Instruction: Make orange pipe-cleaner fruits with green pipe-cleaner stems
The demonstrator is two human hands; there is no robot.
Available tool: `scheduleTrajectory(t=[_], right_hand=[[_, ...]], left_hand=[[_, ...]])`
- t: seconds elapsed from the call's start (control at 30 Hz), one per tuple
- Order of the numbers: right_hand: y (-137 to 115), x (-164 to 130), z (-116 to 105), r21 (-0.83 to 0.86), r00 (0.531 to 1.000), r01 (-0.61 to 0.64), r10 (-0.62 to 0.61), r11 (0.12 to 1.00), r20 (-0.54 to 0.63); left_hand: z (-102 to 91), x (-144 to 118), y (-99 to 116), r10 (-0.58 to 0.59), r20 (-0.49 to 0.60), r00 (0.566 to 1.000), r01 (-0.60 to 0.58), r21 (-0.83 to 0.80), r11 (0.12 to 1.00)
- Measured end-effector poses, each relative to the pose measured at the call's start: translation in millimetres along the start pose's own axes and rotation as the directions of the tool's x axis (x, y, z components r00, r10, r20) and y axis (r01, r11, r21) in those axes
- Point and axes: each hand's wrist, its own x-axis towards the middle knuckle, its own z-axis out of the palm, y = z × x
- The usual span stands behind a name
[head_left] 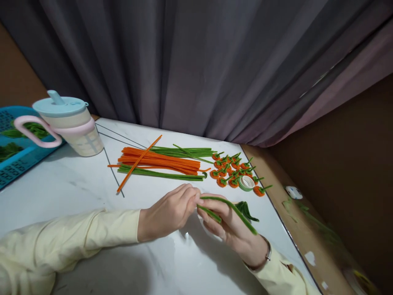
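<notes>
A green pipe cleaner is bent over, its two ends trailing across my right hand. The bend is pinched between the fingertips of both hands, low above the white table. My left hand comes from the left with its fingers closed on the bend; the fingertips hide just how it is folded there. Beyond the hands lie a bundle of orange pipe cleaners and green pipe cleaners. Past my right hand sits a group of small orange pieces with green stems.
A roll of green tape lies among the orange pieces. A dark green object is partly behind my right hand. At the left stand a cup with a pink handle and a blue basket holding greenery. A grey curtain hangs behind the table.
</notes>
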Motion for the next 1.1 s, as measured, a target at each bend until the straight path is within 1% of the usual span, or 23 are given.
scheduleTrajectory(t=[0.03,0.1,0.17,0.2,0.23,0.33,0.4,0.5,0.53,0.6,0.73,0.83,0.93,1.03,1.1], right_hand=[[-1,1,-2,0.021,1.0,-0.005,0.004,1.0,0.022],[-2,2,-7,0.08,0.998,-0.038,0.034,0.996,0.049],[-4,3,-11,0.098,0.998,-0.06,0.058,0.993,0.028],[-5,3,-12,0.083,0.998,-0.058,0.058,0.995,0.003],[-6,3,-14,0.053,0.999,-0.045,0.046,0.998,-0.019],[-7,3,-15,-0.047,0.998,0.007,-0.01,0.999,-0.063],[-9,2,-16,-0.113,0.993,0.035,-0.048,0.993,-0.11],[-11,1,-16,-0.191,0.983,0.061,-0.092,0.98,-0.158],[-12,0,-16,-0.206,0.983,0.068,-0.101,0.976,-0.155],[-14,0,-18,-0.234,0.985,0.071,-0.105,0.97,-0.137],[-18,1,-23,-0.277,0.993,0.063,-0.089,0.959,-0.082],[-19,2,-27,-0.243,0.995,0.084,-0.094,0.966,-0.032],[-15,4,-31,-0.131,0.996,0.08,-0.074,0.988,0.048],[-10,6,-35,-0.024,0.992,-0.008,0.011,1.0,0.128],[-8,7,-36,-0.016,0.986,-0.056,0.058,0.998,0.154]], left_hand=[[-0.8,1,0,-0.019,0.006,1.0,0.019,-0.032,0.999],[-3.9,3,0,-0.125,0.047,0.991,0.13,-0.118,0.985],[-8.2,7,1,-0.235,0.113,0.965,0.253,-0.177,0.951],[-10.3,9,2,-0.27,0.142,0.952,0.294,-0.194,0.936],[-12.2,11,2,-0.286,0.168,0.943,0.317,-0.203,0.926],[-15.2,13,3,-0.278,0.211,0.937,0.321,-0.207,0.924],[-14.8,12,3,-0.323,0.229,0.918,0.367,-0.192,0.91],[-13.1,9,2,-0.41,0.205,0.889,0.449,-0.214,0.867],[-12.9,9,2,-0.415,0.195,0.888,0.453,-0.228,0.862],[-13.3,9,2,-0.384,0.182,0.905,0.42,-0.24,0.875],[-14.8,12,1,-0.236,0.192,0.953,0.277,-0.224,0.935],[-15.0,12,-2,-0.163,0.179,0.97,0.198,-0.194,0.961],[-16.3,13,-4,-0.095,0.182,0.979,0.124,-0.157,0.98],[-19.0,15,-4,-0.069,0.221,0.973,0.097,-0.118,0.988],[-20.3,16,-3,-0.075,0.245,0.967,0.105,-0.114,0.988]])
